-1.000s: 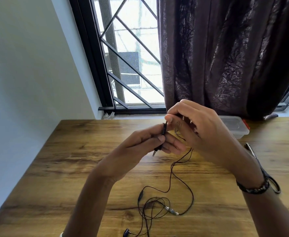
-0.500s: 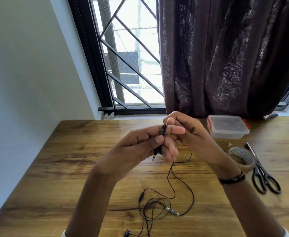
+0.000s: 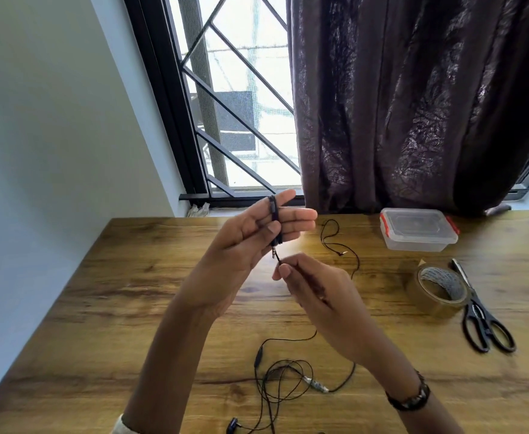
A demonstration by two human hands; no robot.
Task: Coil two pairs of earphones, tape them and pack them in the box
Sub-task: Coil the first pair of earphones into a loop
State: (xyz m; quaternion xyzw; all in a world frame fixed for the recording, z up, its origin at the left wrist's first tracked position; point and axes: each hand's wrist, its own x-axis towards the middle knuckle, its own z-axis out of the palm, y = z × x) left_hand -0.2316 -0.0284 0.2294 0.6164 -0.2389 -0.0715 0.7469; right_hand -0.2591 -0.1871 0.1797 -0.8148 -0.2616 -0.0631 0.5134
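- The left hand [image 3: 250, 245] is being held up above the table [image 3: 131, 308], palm toward the camera, with the fingers extended; black earphone cable [image 3: 273, 211] is sitting wound around them, and the thumb is pressing the wraps against the fingers.
- The jack plug [image 3: 275, 252] is hanging just below the left fingers.
- The right hand [image 3: 319, 296] is sitting just below and right of the left, thumb and forefinger pinched together on the cable right under the plug.
- The rest of that cable is trailing down behind the right hand into a loose tangle [image 3: 285, 386] on the table near the camera, with an earbud [image 3: 232, 426] at the near edge.
- A second cable [image 3: 335, 242] is lying on the table beyond the hands, apart from them.
- The clear box [image 3: 418, 228], lid on, is standing at the far right; the tape roll [image 3: 438, 289] and scissors [image 3: 482, 321] are lying nearer, touching.
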